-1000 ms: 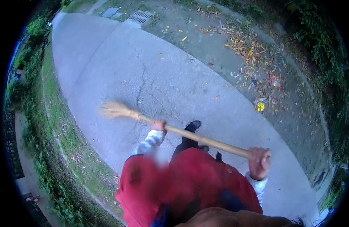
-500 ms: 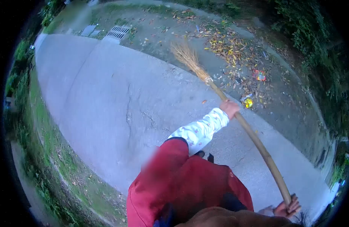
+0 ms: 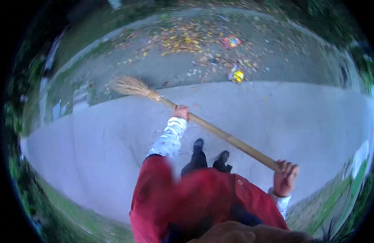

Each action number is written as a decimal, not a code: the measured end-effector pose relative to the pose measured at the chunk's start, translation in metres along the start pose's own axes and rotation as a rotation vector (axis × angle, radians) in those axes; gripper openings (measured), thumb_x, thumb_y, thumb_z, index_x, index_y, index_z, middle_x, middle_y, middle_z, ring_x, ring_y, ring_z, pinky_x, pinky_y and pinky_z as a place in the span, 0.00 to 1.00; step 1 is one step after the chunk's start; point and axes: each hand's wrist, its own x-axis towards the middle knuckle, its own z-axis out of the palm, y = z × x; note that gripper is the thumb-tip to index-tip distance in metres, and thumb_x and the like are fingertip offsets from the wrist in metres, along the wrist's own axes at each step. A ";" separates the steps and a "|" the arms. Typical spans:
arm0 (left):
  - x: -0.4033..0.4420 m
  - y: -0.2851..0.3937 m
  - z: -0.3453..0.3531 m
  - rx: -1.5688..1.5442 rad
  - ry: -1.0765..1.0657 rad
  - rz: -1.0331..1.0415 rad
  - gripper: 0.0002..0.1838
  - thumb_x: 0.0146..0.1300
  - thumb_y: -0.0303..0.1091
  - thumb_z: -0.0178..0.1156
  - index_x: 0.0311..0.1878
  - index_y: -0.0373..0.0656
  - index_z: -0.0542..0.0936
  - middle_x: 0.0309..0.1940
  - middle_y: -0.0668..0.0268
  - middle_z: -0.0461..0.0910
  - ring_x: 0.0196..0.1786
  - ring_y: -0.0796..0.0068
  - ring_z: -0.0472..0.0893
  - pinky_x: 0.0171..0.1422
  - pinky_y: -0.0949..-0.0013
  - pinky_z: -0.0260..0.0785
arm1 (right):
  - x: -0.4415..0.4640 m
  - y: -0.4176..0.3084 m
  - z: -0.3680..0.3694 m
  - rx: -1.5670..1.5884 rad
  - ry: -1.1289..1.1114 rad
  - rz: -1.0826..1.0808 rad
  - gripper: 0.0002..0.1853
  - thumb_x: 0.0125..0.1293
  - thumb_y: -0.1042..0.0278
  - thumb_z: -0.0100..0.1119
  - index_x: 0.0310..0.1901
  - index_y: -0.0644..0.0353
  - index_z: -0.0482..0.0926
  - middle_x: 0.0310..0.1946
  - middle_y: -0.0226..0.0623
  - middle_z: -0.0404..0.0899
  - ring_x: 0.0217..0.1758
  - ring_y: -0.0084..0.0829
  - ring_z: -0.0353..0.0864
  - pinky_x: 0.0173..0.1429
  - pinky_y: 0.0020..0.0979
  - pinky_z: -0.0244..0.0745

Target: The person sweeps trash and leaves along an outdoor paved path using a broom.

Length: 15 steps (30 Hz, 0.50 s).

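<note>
Outdoor paved path (image 3: 308, 117), fallen leaves (image 3: 187, 40), grassy verge (image 3: 79, 210), leafy greenery (image 3: 324, 16)

View's turning R: leaf pile (image 3: 187, 41) & yellow wrapper (image 3: 238, 76) now showing far ctr, vs far R 0.5s ago; drain grate (image 3: 80, 96) now sitting farther L & nearer. Broom bristles (image 3: 131, 86) swinging L, away from leaf pile. L hand (image 3: 181, 112) drawing back L, vs reaching R. R hand (image 3: 286, 178) coming up from near R. Both shoes (image 3: 198, 144) now showing, vs mostly hiding under vest (image 3: 211, 194).
</note>
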 end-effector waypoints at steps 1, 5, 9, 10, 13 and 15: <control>0.015 0.029 0.015 -0.023 0.140 0.140 0.09 0.37 0.36 0.64 0.26 0.49 0.77 0.30 0.64 0.77 0.44 0.59 0.75 0.57 0.51 0.60 | -0.007 -0.022 -0.010 -0.009 0.031 -0.053 0.14 0.57 0.61 0.60 0.28 0.50 0.61 0.20 0.24 0.60 0.31 0.27 0.62 0.56 0.40 0.58; 0.058 0.178 -0.027 -0.131 -0.069 0.420 0.10 0.37 0.33 0.64 0.26 0.48 0.76 0.29 0.62 0.77 0.42 0.58 0.75 0.58 0.54 0.60 | -0.048 -0.109 -0.076 0.062 0.093 -0.299 0.13 0.60 0.58 0.56 0.28 0.51 0.61 0.19 0.24 0.59 0.29 0.26 0.62 0.54 0.39 0.60; 0.037 0.290 -0.066 -0.372 0.074 0.707 0.07 0.39 0.30 0.61 0.24 0.48 0.74 0.26 0.65 0.75 0.39 0.61 0.75 0.55 0.58 0.61 | -0.139 -0.213 -0.141 -0.151 0.716 -0.620 0.16 0.64 0.53 0.46 0.35 0.61 0.66 0.24 0.34 0.66 0.32 0.34 0.68 0.55 0.46 0.62; 0.033 0.320 -0.063 -0.474 0.148 0.812 0.07 0.39 0.31 0.61 0.23 0.48 0.73 0.25 0.65 0.75 0.38 0.61 0.75 0.53 0.58 0.62 | -0.156 -0.236 -0.143 -0.228 1.136 -0.709 0.15 0.64 0.54 0.47 0.33 0.60 0.66 0.23 0.31 0.66 0.33 0.31 0.68 0.55 0.46 0.61; 0.027 0.386 -0.033 -0.340 -0.073 0.903 0.09 0.39 0.35 0.64 0.24 0.47 0.74 0.25 0.65 0.77 0.38 0.61 0.76 0.49 0.58 0.63 | -0.337 -0.321 -0.221 -0.201 0.420 -0.672 0.25 0.65 0.55 0.40 0.53 0.72 0.61 0.38 0.50 0.71 0.45 0.46 0.71 0.61 0.51 0.59; 0.002 0.449 -0.012 -0.505 -0.076 1.151 0.06 0.36 0.30 0.59 0.21 0.48 0.72 0.21 0.65 0.73 0.32 0.61 0.75 0.43 0.56 0.65 | -0.391 -0.350 -0.214 -0.340 0.621 -0.864 0.21 0.65 0.56 0.40 0.49 0.68 0.58 0.35 0.51 0.67 0.39 0.44 0.69 0.54 0.47 0.60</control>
